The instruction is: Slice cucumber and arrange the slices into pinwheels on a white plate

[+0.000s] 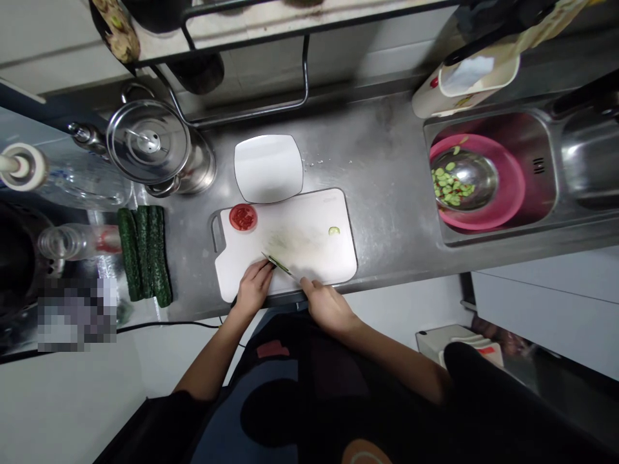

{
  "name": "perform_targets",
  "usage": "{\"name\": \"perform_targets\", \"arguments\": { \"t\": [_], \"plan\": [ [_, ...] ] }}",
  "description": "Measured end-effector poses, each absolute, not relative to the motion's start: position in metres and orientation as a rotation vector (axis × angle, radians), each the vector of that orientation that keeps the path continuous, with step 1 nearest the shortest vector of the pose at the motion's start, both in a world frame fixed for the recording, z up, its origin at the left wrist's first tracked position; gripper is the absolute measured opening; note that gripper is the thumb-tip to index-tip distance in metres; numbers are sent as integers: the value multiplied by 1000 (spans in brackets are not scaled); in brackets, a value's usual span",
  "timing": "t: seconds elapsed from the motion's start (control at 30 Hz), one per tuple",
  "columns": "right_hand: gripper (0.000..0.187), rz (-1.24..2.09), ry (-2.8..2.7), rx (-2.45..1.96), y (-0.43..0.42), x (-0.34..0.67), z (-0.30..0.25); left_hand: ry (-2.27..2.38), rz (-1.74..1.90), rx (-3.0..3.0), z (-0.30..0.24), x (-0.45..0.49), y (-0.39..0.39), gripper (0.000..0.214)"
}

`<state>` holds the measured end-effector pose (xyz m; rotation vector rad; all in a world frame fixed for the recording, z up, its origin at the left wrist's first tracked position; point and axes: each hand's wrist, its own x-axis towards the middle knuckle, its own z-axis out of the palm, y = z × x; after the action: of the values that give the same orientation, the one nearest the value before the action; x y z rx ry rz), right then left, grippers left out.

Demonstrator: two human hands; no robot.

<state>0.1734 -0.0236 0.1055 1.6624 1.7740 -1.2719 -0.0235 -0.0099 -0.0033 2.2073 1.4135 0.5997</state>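
My right hand [329,306] grips a knife [293,275] by its handle, low over the white cutting board [309,222]. The blade slants up to the left, and a narrow green cucumber piece [280,263] lies along it. Close by the tip, my left hand [255,283] has its fingers bent and pressed together at that piece, whose end is partly hidden. A pale green end slice [334,230] rests on the board's right side. At the upper left corner sits a small round red dish [242,218] or cut tomato; I cannot tell which.
Behind the board stands a white square plate [268,167]. Left are several whole cucumbers [144,254], a lidded steel pot [149,142] and a glass bottle [80,241]. In the right sink, a pink basin [510,183] contains a steel bowl [478,171] with green slices. A rack [251,116] overhangs the counter.
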Motion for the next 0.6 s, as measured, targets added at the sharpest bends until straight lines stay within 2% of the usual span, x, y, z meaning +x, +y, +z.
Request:
{"name": "perform_targets", "arguments": {
  "t": [0.6],
  "plan": [
    [40, -1276, 1782, 1654, -22, 173, 102, 1391, 620, 2226, -2, -23, -8, 24]
  ]
}}
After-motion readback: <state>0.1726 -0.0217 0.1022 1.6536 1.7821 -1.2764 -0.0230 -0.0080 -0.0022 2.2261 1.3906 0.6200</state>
